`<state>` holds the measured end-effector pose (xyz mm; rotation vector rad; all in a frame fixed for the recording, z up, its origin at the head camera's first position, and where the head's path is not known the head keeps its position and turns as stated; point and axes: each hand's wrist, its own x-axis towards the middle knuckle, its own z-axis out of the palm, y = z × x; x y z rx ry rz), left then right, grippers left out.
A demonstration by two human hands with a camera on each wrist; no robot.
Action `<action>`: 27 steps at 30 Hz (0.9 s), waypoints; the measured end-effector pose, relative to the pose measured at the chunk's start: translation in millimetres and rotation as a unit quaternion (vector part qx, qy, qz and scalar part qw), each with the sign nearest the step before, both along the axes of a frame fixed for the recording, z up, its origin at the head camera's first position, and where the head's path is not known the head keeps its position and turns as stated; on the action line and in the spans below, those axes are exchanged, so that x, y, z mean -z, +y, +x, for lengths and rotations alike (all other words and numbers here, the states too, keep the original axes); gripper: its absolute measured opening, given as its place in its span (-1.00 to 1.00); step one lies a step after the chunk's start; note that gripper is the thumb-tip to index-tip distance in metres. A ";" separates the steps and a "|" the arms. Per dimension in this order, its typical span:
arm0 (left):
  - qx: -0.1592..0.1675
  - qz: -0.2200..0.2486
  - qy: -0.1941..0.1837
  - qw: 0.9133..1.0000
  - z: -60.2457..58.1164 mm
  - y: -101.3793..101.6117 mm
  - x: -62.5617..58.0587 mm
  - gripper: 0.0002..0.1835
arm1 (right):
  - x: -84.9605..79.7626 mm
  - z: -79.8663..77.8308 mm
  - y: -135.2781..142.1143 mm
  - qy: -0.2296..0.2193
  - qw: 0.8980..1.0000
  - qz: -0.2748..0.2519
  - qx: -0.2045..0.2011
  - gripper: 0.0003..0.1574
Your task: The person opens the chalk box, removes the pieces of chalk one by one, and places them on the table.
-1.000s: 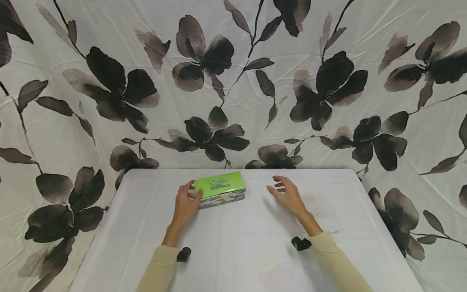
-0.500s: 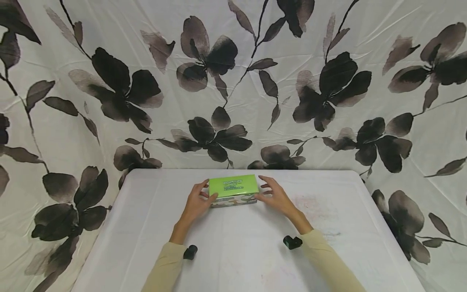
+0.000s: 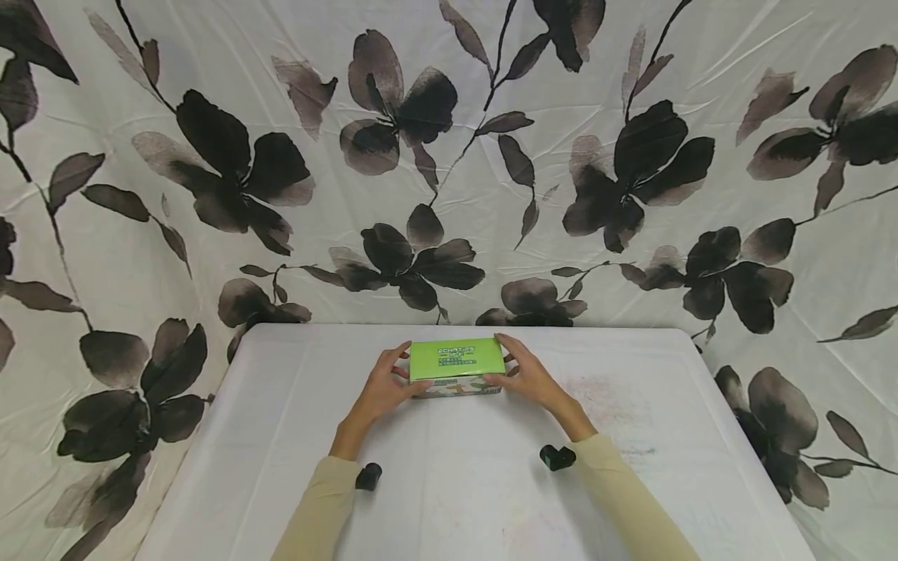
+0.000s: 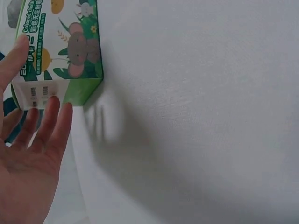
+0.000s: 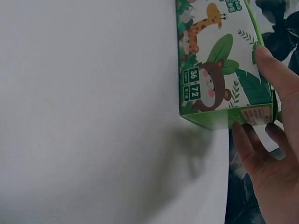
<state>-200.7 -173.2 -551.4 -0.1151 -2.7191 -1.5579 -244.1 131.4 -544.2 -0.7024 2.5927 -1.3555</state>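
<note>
A chalk box [image 3: 457, 360] with a bright green top lies lengthwise near the table's far edge. Cartoon animals cover its front; the left wrist view shows an elephant on the chalk box [image 4: 79, 51], the right wrist view a bear on the chalk box [image 5: 212, 84]. My left hand [image 3: 381, 386] grips the left end, thumb on the front face and fingers along the end. At the right end, my right hand [image 3: 531, 376] holds it likewise, thumb in front and forefinger at the back corner. The back of the box is hidden.
A white cloth covers the table [image 3: 449, 483], with faint pink and grey smudges on the right. Behind it hangs a white curtain [image 3: 295, 218] with dark flowers. Black wrist cameras [image 3: 557, 458] sit at both sleeves.
My left hand has brought the chalk box to the right and its slant has straightened. My right hand, apart from it a second ago, has come in and taken the right end.
</note>
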 end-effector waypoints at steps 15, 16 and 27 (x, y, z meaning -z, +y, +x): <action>0.009 0.023 -0.025 0.999 1.1 1.4 2.3 -0.01 | 2.9 2.4 10.7 -0.054 0.998 -0.018 0.029 0.17; 0.011 0.025 -0.025 0.999 2.4 2.0 2.3 -0.01 | 3.4 4.2 12.2 -0.056 0.998 -0.021 0.031 0.18; 0.009 0.040 -0.026 0.999 21.7 8.6 5.8 0.00 | 9.6 24.8 22.0 -0.061 0.995 -0.065 0.042 0.14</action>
